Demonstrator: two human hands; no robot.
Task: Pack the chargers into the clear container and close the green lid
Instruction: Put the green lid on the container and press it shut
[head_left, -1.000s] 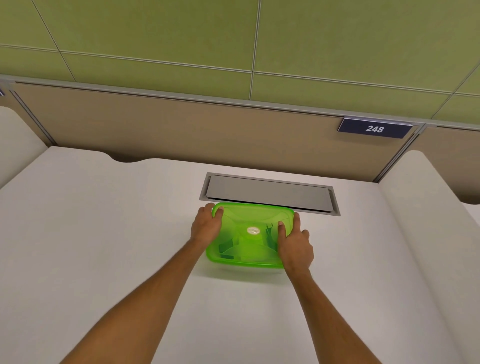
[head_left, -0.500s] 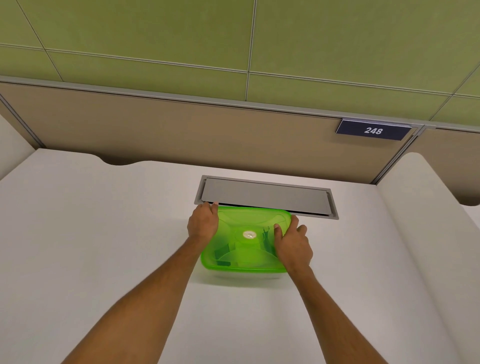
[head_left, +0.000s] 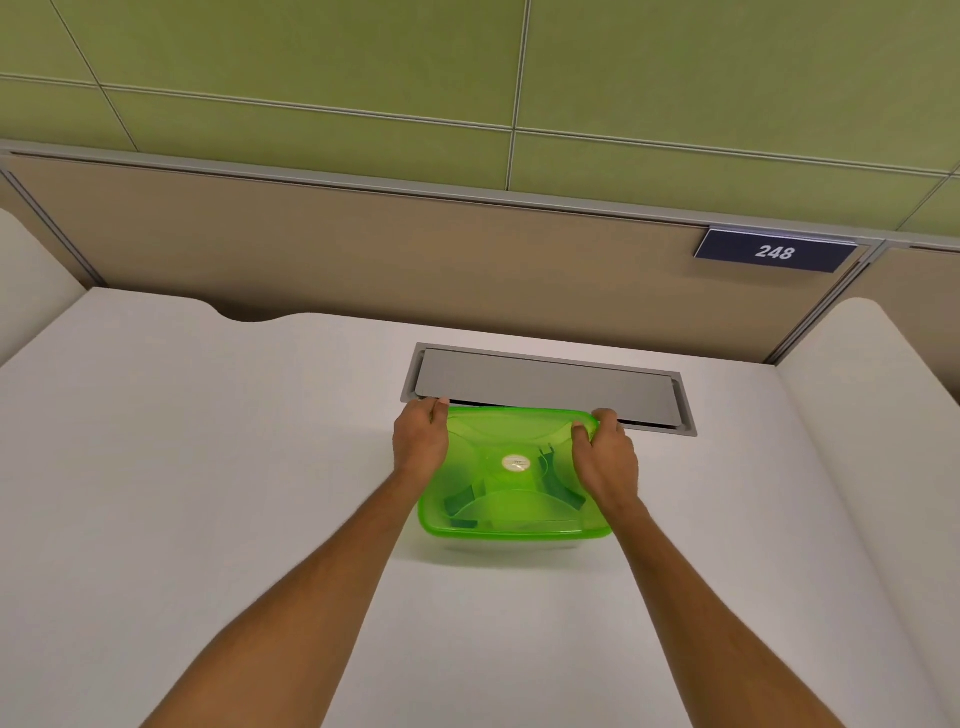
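Observation:
The translucent green lid (head_left: 511, 499) lies on top of the clear container (head_left: 514, 544), of which only a thin strip shows under the lid's front edge. Dark charger shapes (head_left: 558, 483) show through the lid inside the container. A round white sticker sits at the lid's centre. My left hand (head_left: 420, 441) grips the lid's far left corner, fingers curled over the rim. My right hand (head_left: 605, 457) grips the far right corner the same way.
The container rests on a white desk (head_left: 208, 493). A grey metal cable flap (head_left: 545, 387) is set into the desk right behind the container. A tan partition with a "248" plate (head_left: 774, 252) closes the back; white dividers rise on both sides.
Both hands have slid from the lid's side edges up to its far corners. The container with the lid has stayed in place in front of the flap.

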